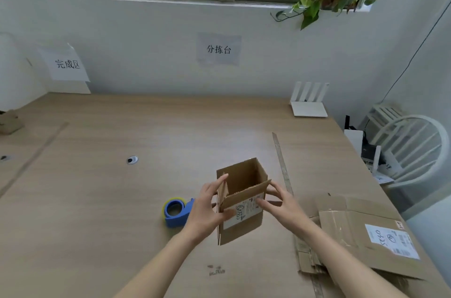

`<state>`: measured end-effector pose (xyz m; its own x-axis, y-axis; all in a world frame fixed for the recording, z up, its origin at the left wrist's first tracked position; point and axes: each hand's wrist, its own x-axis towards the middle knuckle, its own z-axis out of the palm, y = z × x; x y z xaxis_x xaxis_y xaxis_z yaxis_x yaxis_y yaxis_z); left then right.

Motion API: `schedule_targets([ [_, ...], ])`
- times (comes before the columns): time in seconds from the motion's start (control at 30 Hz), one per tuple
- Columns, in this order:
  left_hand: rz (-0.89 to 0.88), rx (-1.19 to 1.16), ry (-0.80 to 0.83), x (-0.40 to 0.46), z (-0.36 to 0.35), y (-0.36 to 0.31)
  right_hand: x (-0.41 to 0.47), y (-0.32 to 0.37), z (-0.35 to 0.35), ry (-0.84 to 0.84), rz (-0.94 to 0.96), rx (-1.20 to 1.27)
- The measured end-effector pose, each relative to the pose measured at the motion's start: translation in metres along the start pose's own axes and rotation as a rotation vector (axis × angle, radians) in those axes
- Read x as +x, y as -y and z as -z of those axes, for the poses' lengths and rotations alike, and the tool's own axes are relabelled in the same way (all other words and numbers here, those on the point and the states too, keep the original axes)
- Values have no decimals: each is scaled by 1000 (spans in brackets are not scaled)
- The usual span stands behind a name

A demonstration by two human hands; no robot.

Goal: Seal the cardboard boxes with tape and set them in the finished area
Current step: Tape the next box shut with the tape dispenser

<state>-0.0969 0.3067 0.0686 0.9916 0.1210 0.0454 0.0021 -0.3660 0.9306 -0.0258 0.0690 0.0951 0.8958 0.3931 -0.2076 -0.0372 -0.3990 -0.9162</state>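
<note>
A small brown cardboard box (244,223) with a white label is held upright above the wooden table (122,200), its top flaps open and the inside visible. My left hand (207,207) grips its left side, with the fingers over the left flap. My right hand (280,202) grips the right side, thumb on the label. A blue tape dispenser (176,212) with a roll of tape lies on the table just left of my left hand.
Flattened cardboard boxes (361,236), one with a white label, lie at the right near the table edge. A strip of tape (281,161) lies behind the box. A white router (309,102) stands at the back right, a white chair (415,151) beside the table. A paper sign (67,63) hangs at far left.
</note>
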Motion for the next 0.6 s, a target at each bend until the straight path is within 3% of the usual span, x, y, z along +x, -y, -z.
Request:
schedule_targets([
  [0.23, -10, 224, 103, -4, -33, 56, 8, -64, -7, -69, -73, -71],
  [0.6, 92, 343, 72, -10, -37, 118, 39, -116, -34, 193, 80, -407],
])
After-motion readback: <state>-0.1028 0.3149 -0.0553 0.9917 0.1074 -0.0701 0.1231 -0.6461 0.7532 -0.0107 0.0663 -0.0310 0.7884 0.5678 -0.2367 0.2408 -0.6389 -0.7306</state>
